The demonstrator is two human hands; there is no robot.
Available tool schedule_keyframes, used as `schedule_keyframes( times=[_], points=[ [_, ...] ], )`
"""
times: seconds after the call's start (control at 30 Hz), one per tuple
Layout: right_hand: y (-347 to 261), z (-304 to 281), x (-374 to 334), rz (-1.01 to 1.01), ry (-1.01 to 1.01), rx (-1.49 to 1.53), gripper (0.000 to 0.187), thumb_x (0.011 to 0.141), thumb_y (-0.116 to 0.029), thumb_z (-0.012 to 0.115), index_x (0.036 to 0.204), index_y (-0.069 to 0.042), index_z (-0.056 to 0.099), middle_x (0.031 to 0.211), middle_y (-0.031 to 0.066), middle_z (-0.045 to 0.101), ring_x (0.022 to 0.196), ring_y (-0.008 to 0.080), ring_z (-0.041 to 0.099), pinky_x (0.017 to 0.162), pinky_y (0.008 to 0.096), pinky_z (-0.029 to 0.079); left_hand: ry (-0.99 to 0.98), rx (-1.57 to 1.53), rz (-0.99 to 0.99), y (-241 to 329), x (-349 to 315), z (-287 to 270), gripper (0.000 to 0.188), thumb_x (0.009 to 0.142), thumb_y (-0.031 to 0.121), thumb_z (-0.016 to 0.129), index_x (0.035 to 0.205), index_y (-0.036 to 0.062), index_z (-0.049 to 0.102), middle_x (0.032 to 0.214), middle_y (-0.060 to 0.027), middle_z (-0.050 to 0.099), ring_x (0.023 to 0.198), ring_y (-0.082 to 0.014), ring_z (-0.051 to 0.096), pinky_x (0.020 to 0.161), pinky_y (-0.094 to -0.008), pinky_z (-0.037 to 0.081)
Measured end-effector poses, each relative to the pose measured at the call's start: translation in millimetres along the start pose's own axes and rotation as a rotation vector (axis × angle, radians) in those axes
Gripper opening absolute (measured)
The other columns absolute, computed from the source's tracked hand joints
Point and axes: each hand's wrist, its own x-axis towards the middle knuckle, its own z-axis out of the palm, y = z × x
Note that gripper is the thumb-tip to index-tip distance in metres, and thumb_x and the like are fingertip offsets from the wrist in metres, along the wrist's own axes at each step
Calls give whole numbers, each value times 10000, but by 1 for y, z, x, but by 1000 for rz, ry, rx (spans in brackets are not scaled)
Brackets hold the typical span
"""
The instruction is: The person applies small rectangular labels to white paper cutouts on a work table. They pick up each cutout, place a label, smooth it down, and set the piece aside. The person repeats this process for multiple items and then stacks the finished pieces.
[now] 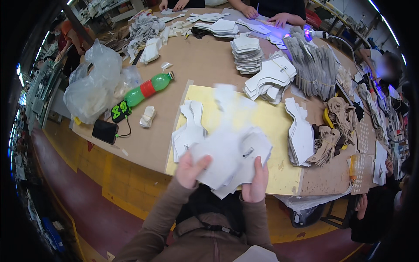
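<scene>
Over the front of a yellow board (279,174), my left hand (190,169) grips a white flat cut piece (218,161), its thumb lying on top. My right hand (256,180) is closed on the edge of a stack of white cut pieces (256,150) that bears a small dark print. The held pieces overlap in the middle, and their upper ends are smeared by motion. Beside my left hand lies a pile of similar white pieces (187,129). Another pile of white pieces (300,135) stands at the board's right side.
A green bottle (148,88), plastic bag (98,83), black phone (104,132) and banded bundle (148,116) lie left. Behind the board are white stacks (246,54) and a grey bundle (312,70). Brown bundles (329,142) lie right. Co-workers' hands (279,19) work at the far edge.
</scene>
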Motion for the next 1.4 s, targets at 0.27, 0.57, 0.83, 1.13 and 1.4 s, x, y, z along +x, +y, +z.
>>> schedule_keyframes(
  times=[0.27,0.57,0.83,1.13,1.4],
  points=[
    [20,10,-24,-82,-86,-34,586,1028,-249,512,1506,3,285,1468,150,451,1327,269,482,1111,405,394,108,605,279,-42,3,54,755,942,142,632,1500,-40,157,1518,-257,286,1432,-331,291,1186,-433,223],
    [14,13,-16,-101,60,-176,567,935,-42,612,1440,31,365,1372,145,525,1253,245,527,1055,377,435,-80,351,142,-26,-4,57,859,942,198,670,1549,-25,105,1485,-257,348,1402,-308,359,1162,-420,289],
    [3,-18,9,-12,59,-188,523,949,-39,614,1425,29,408,1354,122,551,1203,196,553,1029,347,439,466,1272,26,-39,30,-64,891,826,333,788,1491,-37,324,1532,-306,319,1437,-432,306,1189,-495,220],
    [2,-34,20,-2,-81,-410,503,964,-84,632,1411,43,439,1323,108,578,1180,165,558,1018,318,442,388,669,179,-42,34,-61,759,765,225,817,1375,-8,428,1414,-230,471,1290,-368,478,1101,-449,382],
    [1,-38,21,14,-112,-365,510,964,-99,640,1411,39,438,1312,103,581,1174,161,559,1016,315,445,313,801,63,-41,39,-69,602,811,82,766,1329,-24,478,1321,-186,565,1202,-271,573,1005,-376,474]
  ],
)
